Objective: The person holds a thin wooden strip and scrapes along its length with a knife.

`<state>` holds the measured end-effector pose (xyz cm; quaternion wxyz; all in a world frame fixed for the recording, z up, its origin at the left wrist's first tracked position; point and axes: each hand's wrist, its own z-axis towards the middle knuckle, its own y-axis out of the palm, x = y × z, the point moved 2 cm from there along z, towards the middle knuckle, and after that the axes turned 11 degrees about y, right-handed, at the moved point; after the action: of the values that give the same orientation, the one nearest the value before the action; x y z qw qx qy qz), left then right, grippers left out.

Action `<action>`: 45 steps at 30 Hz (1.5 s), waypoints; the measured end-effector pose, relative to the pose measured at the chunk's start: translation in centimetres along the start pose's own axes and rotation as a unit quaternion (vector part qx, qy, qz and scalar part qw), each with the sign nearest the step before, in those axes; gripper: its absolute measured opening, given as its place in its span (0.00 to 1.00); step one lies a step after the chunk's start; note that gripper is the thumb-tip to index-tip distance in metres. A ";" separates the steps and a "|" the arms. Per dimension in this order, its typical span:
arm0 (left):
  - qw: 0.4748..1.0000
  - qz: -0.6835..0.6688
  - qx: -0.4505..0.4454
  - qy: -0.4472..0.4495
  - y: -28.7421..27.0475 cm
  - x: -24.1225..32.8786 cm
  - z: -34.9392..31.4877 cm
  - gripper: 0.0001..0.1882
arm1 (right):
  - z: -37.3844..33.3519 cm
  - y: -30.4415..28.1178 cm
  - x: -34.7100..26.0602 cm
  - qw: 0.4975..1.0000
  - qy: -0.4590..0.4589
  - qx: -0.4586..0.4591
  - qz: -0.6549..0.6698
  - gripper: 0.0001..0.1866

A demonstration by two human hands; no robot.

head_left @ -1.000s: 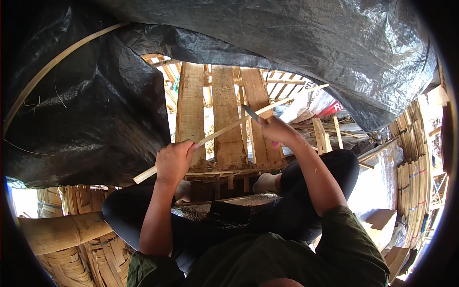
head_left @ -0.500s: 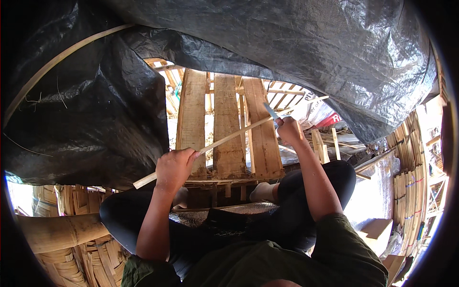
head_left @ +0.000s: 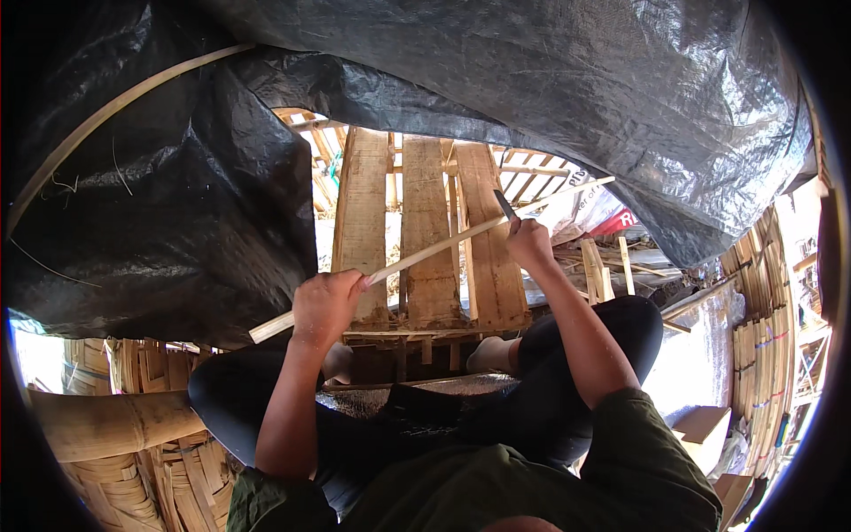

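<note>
Right hand (head_left: 529,244) and knife (head_left: 505,206) have shifted rightward along the bamboo strip (head_left: 430,252) vs 1 s ago; left hand (head_left: 326,303) sits at about the same spot on it.

Head view: left hand closed around the strip near its lower-left end, thumb along it, short butt sticking out past the fist; right hand closed on the knife handle, blade angled up-left and crossing the strip toward its far end; can't tell if the edge is biting. Strip runs diagonally, low left to high right, above three wooden planks (head_left: 428,195); black tarp (head_left: 620,89) hangs over the far side; bamboo pole (head_left: 115,426) at lower left; cardboard box (head_left: 703,430) at lower right.
</note>
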<state>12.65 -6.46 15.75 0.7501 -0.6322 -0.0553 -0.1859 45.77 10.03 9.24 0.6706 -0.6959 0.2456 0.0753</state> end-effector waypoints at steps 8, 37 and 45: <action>1.000 0.019 -0.006 -0.012 0.0 -0.1 -1.2 0.17 | -1.4 -0.3 -1.0 0.994 0.037 -0.084 0.060 0.26; 1.000 0.009 -0.001 -0.012 0.5 -1.6 -3.0 0.15 | -3.1 -0.5 -1.8 0.978 0.060 -0.197 0.040 0.31; 0.999 0.015 0.024 -0.015 0.1 -0.6 -3.0 0.18 | -3.9 -1.7 -2.1 0.975 0.077 -0.199 0.067 0.26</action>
<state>11.70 -9.26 14.88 0.7671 -0.6174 -0.0616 -0.1631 43.84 6.74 11.97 0.4909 -0.8013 0.3227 0.1130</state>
